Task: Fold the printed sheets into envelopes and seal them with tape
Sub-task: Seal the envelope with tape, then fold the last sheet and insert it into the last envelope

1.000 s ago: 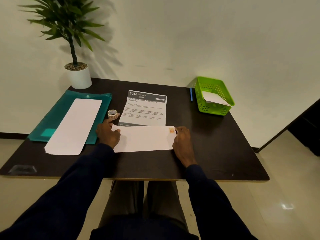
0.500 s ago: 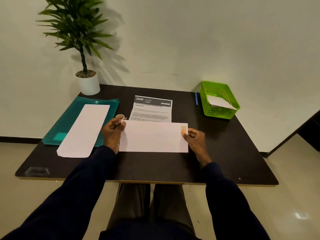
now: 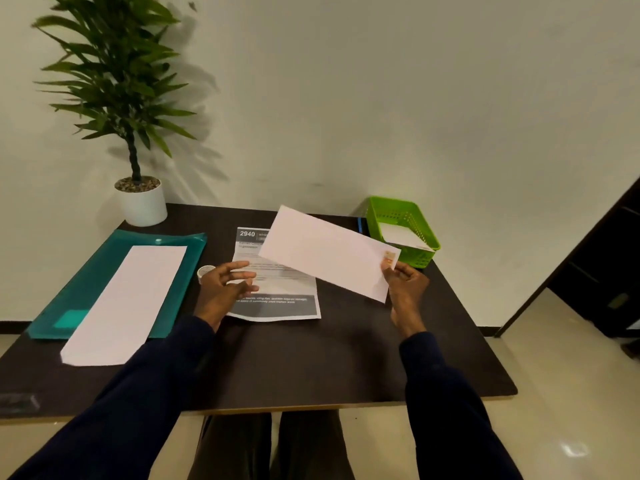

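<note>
Envelope (image 3: 325, 252) pinched in right hand (image 3: 405, 284), left hand (image 3: 225, 289) apart.

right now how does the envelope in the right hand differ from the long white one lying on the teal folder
The held envelope is lifted off the table, tilted, pinched at one corner by the right hand; the long envelope lies flat on the teal folder, untouched. The held envelope carries a small orange stamp-like mark by that corner; the long envelope shows none and looks longer. Both are plain white.
</note>
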